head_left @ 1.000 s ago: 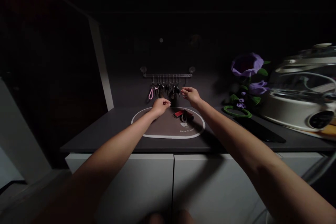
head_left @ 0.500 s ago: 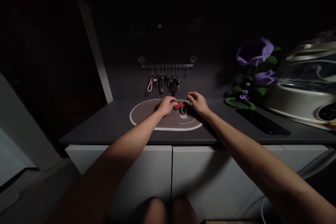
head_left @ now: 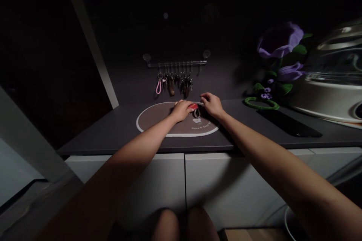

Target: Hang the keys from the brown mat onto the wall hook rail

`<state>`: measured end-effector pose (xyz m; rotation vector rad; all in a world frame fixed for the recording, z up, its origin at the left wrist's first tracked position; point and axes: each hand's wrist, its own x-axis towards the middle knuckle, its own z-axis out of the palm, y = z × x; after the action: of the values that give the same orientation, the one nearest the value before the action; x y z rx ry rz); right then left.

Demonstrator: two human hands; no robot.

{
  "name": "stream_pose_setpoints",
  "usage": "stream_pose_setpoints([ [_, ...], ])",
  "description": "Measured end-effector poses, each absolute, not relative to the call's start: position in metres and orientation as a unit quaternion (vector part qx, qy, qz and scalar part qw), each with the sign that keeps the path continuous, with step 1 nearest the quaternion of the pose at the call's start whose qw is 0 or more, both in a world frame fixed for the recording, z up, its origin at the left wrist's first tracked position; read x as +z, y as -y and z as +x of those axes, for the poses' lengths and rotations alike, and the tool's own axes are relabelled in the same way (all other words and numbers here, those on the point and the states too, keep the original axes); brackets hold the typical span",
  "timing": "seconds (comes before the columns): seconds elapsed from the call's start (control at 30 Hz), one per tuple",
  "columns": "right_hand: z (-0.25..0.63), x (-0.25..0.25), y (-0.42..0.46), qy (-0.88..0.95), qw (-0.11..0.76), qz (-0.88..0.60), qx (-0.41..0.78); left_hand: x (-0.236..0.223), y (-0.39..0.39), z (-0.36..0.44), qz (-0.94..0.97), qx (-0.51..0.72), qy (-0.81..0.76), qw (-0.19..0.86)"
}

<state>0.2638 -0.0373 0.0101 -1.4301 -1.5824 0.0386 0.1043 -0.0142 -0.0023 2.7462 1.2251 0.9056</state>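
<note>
Both my hands meet over an oval brown mat (head_left: 152, 120) on a dark counter. My left hand (head_left: 181, 110) is closed in a pinch on the red tag of a key bunch (head_left: 195, 110) that lies on the mat. My right hand (head_left: 212, 104) is curled round the other end of the same bunch, with a metal ring hanging between the two hands. On the wall behind, a clear hook rail (head_left: 177, 63) carries several sets of keys (head_left: 175, 83), one with a pink loop.
Purple artificial flowers (head_left: 279, 45) and a green ring (head_left: 261, 102) stand at the right, with a dark flat slab (head_left: 288, 123) beside them. A white cooking appliance (head_left: 333, 83) fills the far right. White cabinet doors (head_left: 234, 180) lie below the counter edge.
My hands came down from the hook rail to the mat and closed on the red-tagged key bunch. The camera dropped lower and my knees came into view.
</note>
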Motion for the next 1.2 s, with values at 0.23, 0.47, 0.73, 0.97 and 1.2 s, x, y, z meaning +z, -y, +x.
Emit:
stream_pose_setpoints([
  [0.23,0.265,0.009,0.037,0.652,0.463,-0.600,0.020,-0.003,0.014,0.103,0.876,0.274,-0.396,-0.015],
  [0.47,0.263,0.010,0.038,0.678,0.389,-0.622,0.053,-0.004,0.011,0.101,0.865,0.284,-0.414,-0.017],
  [0.73,0.263,0.012,0.037,0.689,0.338,-0.637,0.074,0.001,0.011,0.098,0.844,0.276,-0.458,-0.027],
  [0.97,0.263,0.010,0.037,0.680,0.338,-0.645,0.081,0.003,0.008,0.093,0.824,0.298,-0.479,-0.041],
  [1.2,0.267,0.008,0.031,0.701,0.357,-0.608,0.106,0.007,0.010,0.088,0.809,0.311,-0.495,-0.062],
])
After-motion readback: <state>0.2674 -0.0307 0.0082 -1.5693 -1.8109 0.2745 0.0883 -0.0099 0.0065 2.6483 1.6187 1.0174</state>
